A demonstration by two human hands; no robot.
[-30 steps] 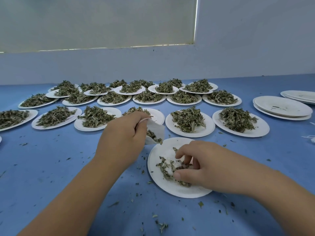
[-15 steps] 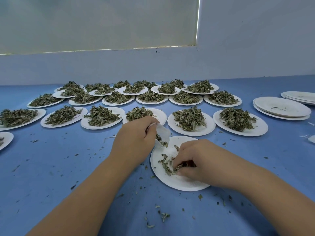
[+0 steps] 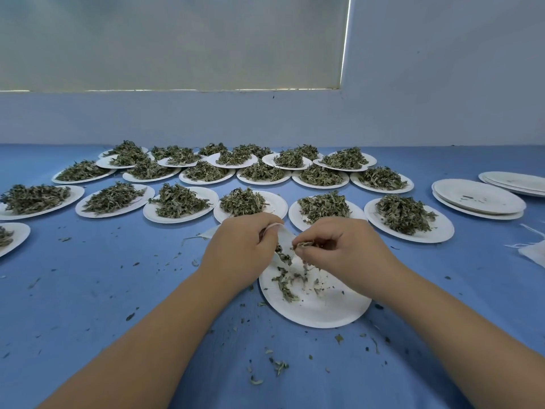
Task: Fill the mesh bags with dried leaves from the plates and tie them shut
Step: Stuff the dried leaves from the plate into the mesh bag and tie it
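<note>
Spreading across the far half of the blue table (image 3: 88,290), rows of white plates heaped with dried leaves (image 3: 177,200) run from the left edge toward the right, one plate (image 3: 11,236) at the far left cut off by the frame. Loose crumbs of leaf (image 3: 277,366) lie scattered over the cloth nearer the person.

At the middle, the left hand (image 3: 239,249) is curled, its thumb and fingertips pinched on the top edge of a small white mesh bag (image 3: 284,239). The bag hangs from that pinch just to the right of the hand, its mouth turned toward the other hand, with some leaves already showing dark inside its lower part.

Just beside it, the right hand (image 3: 342,249) has its fingertips pressed together on a small pinch of leaves (image 3: 305,245), held right at the bag's opening. Bag and pinch are touching or very nearly so; which one cannot tell.

Below both hands sits the near plate (image 3: 324,311), mostly bare, with a thin scatter of leaves on its left part, directly under the bag.

Further right, two stacks of plates (image 3: 477,197) without heaps rest well apart from the hands, and a bit of white mesh with loose string (image 3: 533,252) lies at the right edge.
</note>
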